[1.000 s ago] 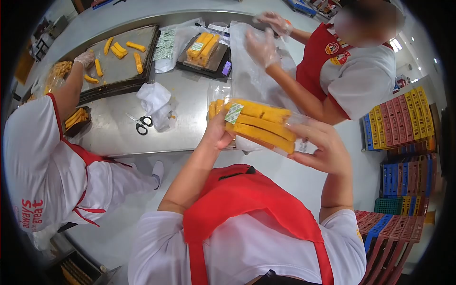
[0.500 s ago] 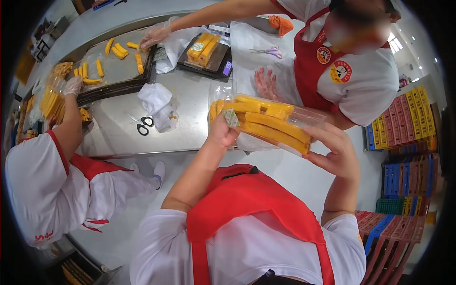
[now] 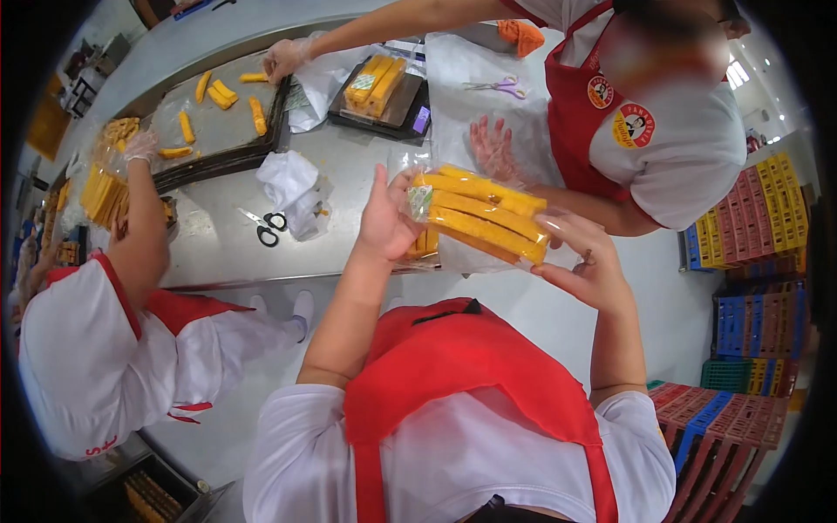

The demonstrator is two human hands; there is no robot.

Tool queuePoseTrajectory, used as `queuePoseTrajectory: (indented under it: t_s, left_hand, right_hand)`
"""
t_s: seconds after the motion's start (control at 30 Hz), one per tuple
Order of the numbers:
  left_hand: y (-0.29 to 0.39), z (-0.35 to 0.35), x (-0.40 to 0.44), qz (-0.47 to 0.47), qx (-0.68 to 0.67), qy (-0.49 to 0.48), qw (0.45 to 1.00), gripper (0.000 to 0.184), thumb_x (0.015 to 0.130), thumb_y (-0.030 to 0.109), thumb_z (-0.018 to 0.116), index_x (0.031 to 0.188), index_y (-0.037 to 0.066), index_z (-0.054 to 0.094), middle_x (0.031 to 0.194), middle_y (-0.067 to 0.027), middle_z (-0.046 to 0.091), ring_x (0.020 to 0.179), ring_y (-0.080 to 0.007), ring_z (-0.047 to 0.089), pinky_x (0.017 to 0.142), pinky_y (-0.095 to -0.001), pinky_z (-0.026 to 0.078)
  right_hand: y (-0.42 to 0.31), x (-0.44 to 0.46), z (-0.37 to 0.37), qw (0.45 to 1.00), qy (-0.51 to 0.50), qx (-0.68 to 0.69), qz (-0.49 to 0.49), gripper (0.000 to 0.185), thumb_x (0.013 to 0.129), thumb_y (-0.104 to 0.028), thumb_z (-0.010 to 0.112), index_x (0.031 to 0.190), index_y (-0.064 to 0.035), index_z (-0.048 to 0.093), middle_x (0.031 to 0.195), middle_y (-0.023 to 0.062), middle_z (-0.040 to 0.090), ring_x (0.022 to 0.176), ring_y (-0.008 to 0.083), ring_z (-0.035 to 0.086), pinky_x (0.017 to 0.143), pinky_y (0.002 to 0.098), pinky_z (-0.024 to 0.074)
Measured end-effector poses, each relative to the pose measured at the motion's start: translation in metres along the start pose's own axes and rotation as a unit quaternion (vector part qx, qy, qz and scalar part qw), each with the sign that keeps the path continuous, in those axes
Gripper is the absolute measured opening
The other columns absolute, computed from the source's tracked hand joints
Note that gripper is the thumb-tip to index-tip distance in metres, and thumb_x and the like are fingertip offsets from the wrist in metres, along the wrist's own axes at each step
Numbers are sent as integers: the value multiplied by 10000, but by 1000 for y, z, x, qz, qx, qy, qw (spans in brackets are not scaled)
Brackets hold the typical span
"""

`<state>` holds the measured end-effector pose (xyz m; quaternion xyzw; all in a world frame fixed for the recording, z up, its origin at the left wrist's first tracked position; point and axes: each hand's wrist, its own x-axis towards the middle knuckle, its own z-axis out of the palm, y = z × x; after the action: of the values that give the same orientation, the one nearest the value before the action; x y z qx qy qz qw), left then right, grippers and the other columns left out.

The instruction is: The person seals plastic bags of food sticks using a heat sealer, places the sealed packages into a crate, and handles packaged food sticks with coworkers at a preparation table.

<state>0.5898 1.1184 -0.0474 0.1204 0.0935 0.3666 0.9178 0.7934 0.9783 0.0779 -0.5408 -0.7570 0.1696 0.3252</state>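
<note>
A clear plastic bag of long yellow bread sticks (image 3: 484, 212) is held up before me, tilted down to the right. My left hand (image 3: 386, 216) grips its left end beside a small green-and-white label (image 3: 419, 201), with the thumb raised. My right hand (image 3: 586, 255) is closed on the right end, fingers on top and thumb below. Loose plastic film shows around that hand. Partly hidden under the held bag, more yellow sticks (image 3: 425, 245) show near the table edge.
Black-handled scissors (image 3: 268, 228) and crumpled white cloth (image 3: 290, 187) lie on the steel table (image 3: 209, 253). Another bag sits on a scale (image 3: 379, 113). Co-workers stand left and across; one reaches over a tray (image 3: 235, 131) of sticks. Stacked crates (image 3: 741, 209) stand right.
The bag's right end and my right hand have moved left. My left hand has shifted left, its thumb lifting off the label. The left co-worker's gloved hand has moved slightly.
</note>
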Motion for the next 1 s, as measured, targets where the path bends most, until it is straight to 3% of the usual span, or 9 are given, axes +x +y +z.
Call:
queuePoseTrajectory:
  t_s: [0.07,0.13,0.23,0.43,0.57,0.63,0.87,0.93,1.0]
  left_hand:
    - [4,0,-5,8,1,-9,1000,396,913,299,385,1224,55,372,1156,-120,501,1047,-236,509,877,-380,426]
    - [-1,-7,-6,38,115,-22,992,419,922,299,359,1276,81,310,1196,-122,467,1083,-230,483,894,-373,415]
    - [-6,-3,-4,100,69,-9,993,406,922,235,366,1290,81,296,1194,-126,464,1075,-226,485,893,-365,419]
    - [-14,-2,-3,158,159,25,974,301,889,113,412,1176,28,395,1090,-94,521,977,-191,541,834,-313,465]
    - [-10,-11,-3,120,90,6,989,245,874,91,433,1107,13,437,1032,-80,547,924,-171,566,804,-286,478]
    - [-7,-14,-7,93,125,8,988,263,866,78,444,1120,13,440,1024,-90,556,909,-166,572,795,-282,480]
    - [0,-5,-11,88,201,10,975,343,879,132,447,1199,18,403,1082,-95,543,962,-172,556,824,-289,462]
    - [4,16,-20,73,34,-11,997,458,874,215,483,1268,25,345,1172,-94,487,1062,-185,494,892,-315,410]
    - [0,9,-19,94,116,-51,987,534,858,261,509,1295,30,308,1205,-90,457,1097,-187,460,920,-320,379]
  right_hand:
    - [2,-1,3,998,32,45,-8,506,605,-103,743,1078,-58,569,902,73,589,720,185,544,638,277,447]
    - [6,-5,3,998,41,44,-1,525,600,-96,744,1090,-44,562,946,72,592,703,159,525,641,269,436]
    - [4,-7,1,998,23,62,5,546,600,-88,742,1110,-39,552,963,86,591,718,149,527,652,262,430]
    - [11,-11,6,995,20,91,-26,526,602,-101,750,1083,-9,557,1018,129,580,790,179,534,649,267,434]
    - [7,-6,16,997,23,78,-18,530,602,-110,756,1084,-11,557,962,121,585,763,182,525,612,264,421]
    - [2,-6,17,997,10,59,-46,538,620,-95,747,1116,-39,547,926,106,587,811,203,548,667,282,435]
    - [-4,-9,15,999,14,23,-45,529,605,-92,744,1097,-37,558,818,107,568,731,232,531,656,304,428]
    - [-3,-10,18,998,31,-12,-61,521,598,-98,744,1085,-49,567,799,92,565,712,233,527,637,314,419]
    - [-1,-5,22,995,32,-26,-95,517,601,-102,742,1086,-61,567,799,83,565,707,232,525,628,316,414]
